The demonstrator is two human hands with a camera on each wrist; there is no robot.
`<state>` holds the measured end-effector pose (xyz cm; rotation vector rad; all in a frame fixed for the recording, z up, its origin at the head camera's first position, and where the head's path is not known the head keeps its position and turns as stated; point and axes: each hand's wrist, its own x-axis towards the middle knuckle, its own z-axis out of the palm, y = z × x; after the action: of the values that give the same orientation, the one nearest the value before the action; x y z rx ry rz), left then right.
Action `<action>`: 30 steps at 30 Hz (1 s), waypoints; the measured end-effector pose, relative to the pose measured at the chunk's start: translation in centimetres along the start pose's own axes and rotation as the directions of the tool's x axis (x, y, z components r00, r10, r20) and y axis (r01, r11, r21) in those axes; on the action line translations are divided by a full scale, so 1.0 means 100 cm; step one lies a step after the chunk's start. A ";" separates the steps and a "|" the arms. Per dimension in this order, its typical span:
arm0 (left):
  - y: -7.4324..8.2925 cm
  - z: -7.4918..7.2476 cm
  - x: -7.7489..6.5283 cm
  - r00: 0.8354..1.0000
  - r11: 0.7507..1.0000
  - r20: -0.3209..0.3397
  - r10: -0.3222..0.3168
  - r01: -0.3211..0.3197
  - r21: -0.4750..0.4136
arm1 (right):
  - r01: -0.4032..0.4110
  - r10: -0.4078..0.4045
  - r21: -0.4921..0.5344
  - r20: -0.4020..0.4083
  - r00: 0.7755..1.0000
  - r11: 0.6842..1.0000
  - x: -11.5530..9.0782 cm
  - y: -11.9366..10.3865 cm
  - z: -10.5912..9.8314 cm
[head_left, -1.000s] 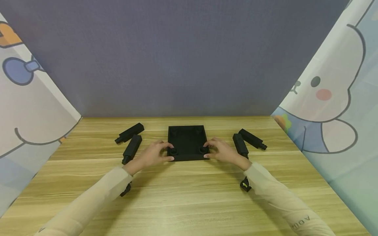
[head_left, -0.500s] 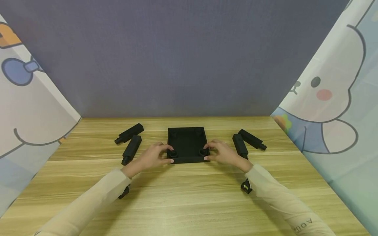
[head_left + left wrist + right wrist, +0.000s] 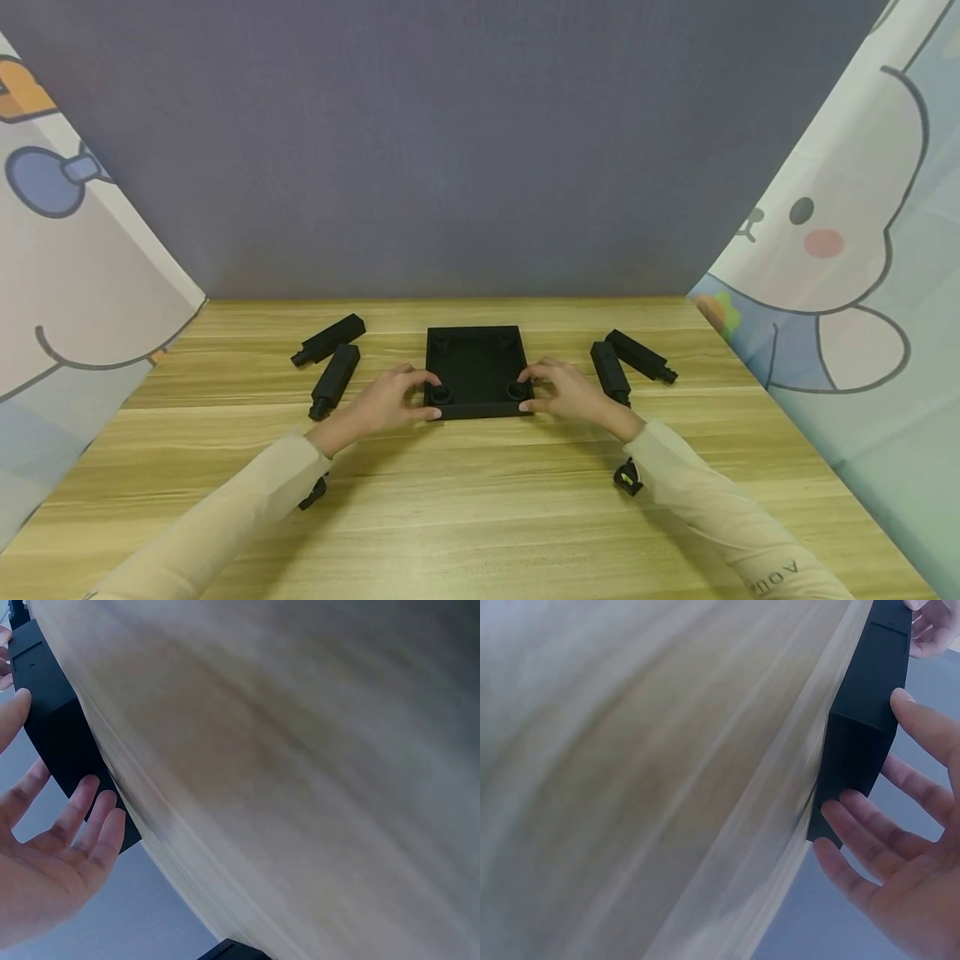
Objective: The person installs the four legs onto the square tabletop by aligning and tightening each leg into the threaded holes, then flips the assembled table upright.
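A black square tray-like panel [image 3: 480, 362] lies flat on the wooden table, with low walls and a round socket in each corner. At its near left corner my left hand [image 3: 384, 402] grips the wall, thumb against the front and index finger over the rim by the socket. My right hand [image 3: 567, 393] pinches the near right corner in the same way. In the left wrist view, the other fingertips touch the side of the panel [image 3: 56, 712]. The right wrist view likewise has fingers against the outer side of the panel [image 3: 866, 690].
Left of the panel lie two black square bars with narrow threaded ends, a far bar [image 3: 330, 337] and a nearer bar [image 3: 335, 381]. Two similar bars lie to the right, one outer bar [image 3: 641, 356] and one inner bar [image 3: 611, 371]. A grey partition [image 3: 450, 150] rises behind the table.
The panel has slid slightly toward me, with both hands moving along and keeping their hold on its near corners. The loose bars stay where they were.
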<state>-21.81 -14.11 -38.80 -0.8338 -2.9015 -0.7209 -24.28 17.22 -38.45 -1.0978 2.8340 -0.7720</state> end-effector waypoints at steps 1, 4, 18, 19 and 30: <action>0.000 0.000 0.000 1.000 1.000 -0.001 0.002 -0.002 -0.001 | -0.001 0.001 -0.002 0.002 1.000 1.000 0.000 0.000 0.000; 0.000 0.000 -0.001 1.000 1.000 0.000 0.006 -0.006 -0.001 | -0.003 0.003 -0.011 0.009 1.000 1.000 0.000 0.000 0.000; 0.002 -0.003 -0.003 1.000 0.999 -0.001 0.021 -0.021 -0.046 | -0.013 0.013 0.013 0.038 0.999 1.000 -0.001 -0.001 -0.003; 0.001 -0.003 -0.003 1.000 0.999 0.000 0.020 -0.020 -0.049 | -0.014 0.013 0.013 0.039 0.999 1.000 -0.001 -0.001 -0.003; -0.001 -0.003 -0.003 1.000 0.998 0.002 0.021 -0.020 -0.067 | -0.046 0.042 0.075 0.063 0.997 0.996 -0.002 -0.002 -0.012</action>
<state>-21.62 -14.46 -38.62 -0.8701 -2.8810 -0.8207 -24.22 17.74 -37.35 -1.0271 2.7440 -0.8211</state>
